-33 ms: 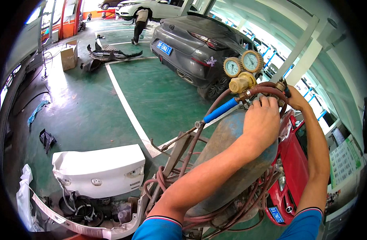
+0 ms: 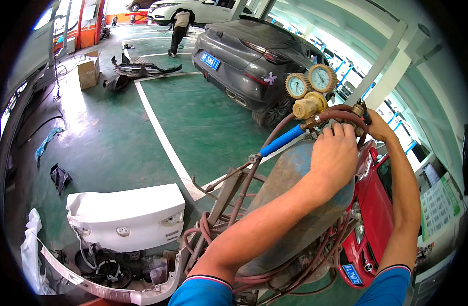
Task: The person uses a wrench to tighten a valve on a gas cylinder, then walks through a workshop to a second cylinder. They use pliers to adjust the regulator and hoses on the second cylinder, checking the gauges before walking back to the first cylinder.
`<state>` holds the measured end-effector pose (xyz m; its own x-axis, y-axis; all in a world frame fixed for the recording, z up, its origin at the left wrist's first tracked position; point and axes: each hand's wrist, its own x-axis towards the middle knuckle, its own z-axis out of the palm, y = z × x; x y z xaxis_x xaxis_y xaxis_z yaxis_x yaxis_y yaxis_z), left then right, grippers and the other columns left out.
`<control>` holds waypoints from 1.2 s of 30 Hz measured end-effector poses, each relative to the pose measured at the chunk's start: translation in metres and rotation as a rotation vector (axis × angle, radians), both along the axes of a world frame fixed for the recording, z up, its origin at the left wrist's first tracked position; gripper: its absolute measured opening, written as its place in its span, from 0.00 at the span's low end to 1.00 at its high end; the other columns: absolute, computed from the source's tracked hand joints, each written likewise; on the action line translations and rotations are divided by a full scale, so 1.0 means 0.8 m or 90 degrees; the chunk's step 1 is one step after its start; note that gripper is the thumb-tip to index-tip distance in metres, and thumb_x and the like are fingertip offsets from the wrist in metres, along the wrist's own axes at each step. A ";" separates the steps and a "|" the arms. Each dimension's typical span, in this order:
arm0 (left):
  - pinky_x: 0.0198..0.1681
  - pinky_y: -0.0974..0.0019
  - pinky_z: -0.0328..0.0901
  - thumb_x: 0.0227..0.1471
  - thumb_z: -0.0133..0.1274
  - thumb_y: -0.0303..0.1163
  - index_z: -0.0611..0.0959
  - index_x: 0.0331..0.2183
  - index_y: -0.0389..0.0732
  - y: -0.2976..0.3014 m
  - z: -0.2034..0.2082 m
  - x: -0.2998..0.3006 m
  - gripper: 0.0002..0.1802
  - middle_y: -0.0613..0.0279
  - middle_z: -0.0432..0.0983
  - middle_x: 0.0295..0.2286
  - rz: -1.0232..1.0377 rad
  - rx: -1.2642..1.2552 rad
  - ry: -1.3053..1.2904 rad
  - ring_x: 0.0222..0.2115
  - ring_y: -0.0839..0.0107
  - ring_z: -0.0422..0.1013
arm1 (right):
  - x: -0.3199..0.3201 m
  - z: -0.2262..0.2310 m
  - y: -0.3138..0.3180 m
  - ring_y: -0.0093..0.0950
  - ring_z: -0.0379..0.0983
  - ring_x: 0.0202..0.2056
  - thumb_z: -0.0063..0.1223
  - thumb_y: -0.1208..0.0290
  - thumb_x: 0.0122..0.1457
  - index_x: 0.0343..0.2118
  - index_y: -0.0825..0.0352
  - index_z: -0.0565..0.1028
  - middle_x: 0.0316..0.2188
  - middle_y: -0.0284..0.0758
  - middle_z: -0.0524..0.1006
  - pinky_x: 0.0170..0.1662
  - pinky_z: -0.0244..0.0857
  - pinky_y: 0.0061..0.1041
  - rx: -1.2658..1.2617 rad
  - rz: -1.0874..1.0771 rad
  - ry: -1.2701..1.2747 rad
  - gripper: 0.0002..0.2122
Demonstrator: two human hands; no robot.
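Gas cylinder, scuffed blue-grey, leans right of centre in the frame; its brass twin-gauge regulator looks already fitted near the top. Left hand bends its fingers over the metal fittings, just below the looped red hose; right hand is at a dark knob-like part. I can't tell whether either grip is closed, or whether any tightening remains.

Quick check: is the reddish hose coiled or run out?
Coiled, as far as shows: loops of the reddish hose bunch beside the gas cylinder and curve round its lower part.
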<state>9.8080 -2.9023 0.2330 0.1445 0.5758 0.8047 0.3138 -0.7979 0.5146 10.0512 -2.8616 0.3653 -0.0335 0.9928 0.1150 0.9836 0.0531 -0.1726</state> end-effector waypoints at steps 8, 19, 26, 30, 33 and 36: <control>0.39 0.55 0.70 0.45 0.60 0.35 0.72 0.38 0.31 -0.004 0.001 0.004 0.22 0.46 0.74 0.34 0.002 0.001 -0.009 0.36 0.51 0.73 | 0.017 0.002 -0.008 0.24 0.73 0.31 0.58 0.79 0.52 0.53 0.64 0.70 0.28 0.33 0.77 0.33 0.68 0.27 0.037 0.062 -0.050 0.23; 0.41 0.53 0.71 0.45 0.61 0.39 0.73 0.40 0.32 0.000 0.004 -0.008 0.25 0.46 0.75 0.38 -0.004 -0.026 0.034 0.40 0.50 0.74 | -0.074 0.076 -0.109 0.35 0.73 0.28 0.60 0.71 0.37 0.32 0.72 0.74 0.22 0.40 0.75 0.35 0.66 0.32 -0.044 -0.095 -0.262 0.16; 0.38 0.53 0.73 0.46 0.60 0.38 0.73 0.38 0.32 -0.006 0.007 -0.002 0.22 0.46 0.76 0.36 0.000 -0.007 0.021 0.37 0.49 0.75 | -0.091 0.077 -0.133 0.27 0.71 0.23 0.55 0.75 0.39 0.33 0.73 0.72 0.22 0.37 0.74 0.28 0.66 0.27 -0.096 -0.138 -0.153 0.14; 0.36 0.53 0.73 0.45 0.59 0.37 0.72 0.36 0.33 0.003 0.001 0.001 0.20 0.46 0.76 0.34 0.026 0.003 0.022 0.36 0.49 0.76 | -0.187 0.106 -0.125 0.32 0.74 0.17 0.55 0.69 0.44 0.31 0.79 0.73 0.19 0.41 0.75 0.20 0.68 0.31 -0.239 -0.340 -0.304 0.16; 0.36 0.52 0.73 0.46 0.60 0.38 0.72 0.36 0.33 -0.001 0.007 -0.002 0.21 0.46 0.76 0.35 0.021 0.014 0.024 0.36 0.48 0.75 | -0.227 0.112 -0.137 0.33 0.74 0.16 0.55 0.67 0.47 0.29 0.81 0.75 0.18 0.44 0.76 0.19 0.68 0.33 -0.207 -0.400 -0.277 0.16; 0.36 0.52 0.73 0.46 0.60 0.39 0.72 0.36 0.33 0.002 0.007 -0.009 0.22 0.45 0.76 0.36 -0.004 0.003 0.027 0.37 0.48 0.75 | -0.212 0.109 -0.131 0.32 0.75 0.19 0.58 0.69 0.42 0.27 0.80 0.76 0.21 0.43 0.78 0.24 0.68 0.32 -0.209 -0.368 -0.314 0.15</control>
<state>9.8010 -2.9003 0.2390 0.1817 0.5705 0.8010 0.3304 -0.8026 0.4967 9.8816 -2.9660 0.4529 0.5222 0.8493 -0.0775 0.8072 -0.4628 0.3665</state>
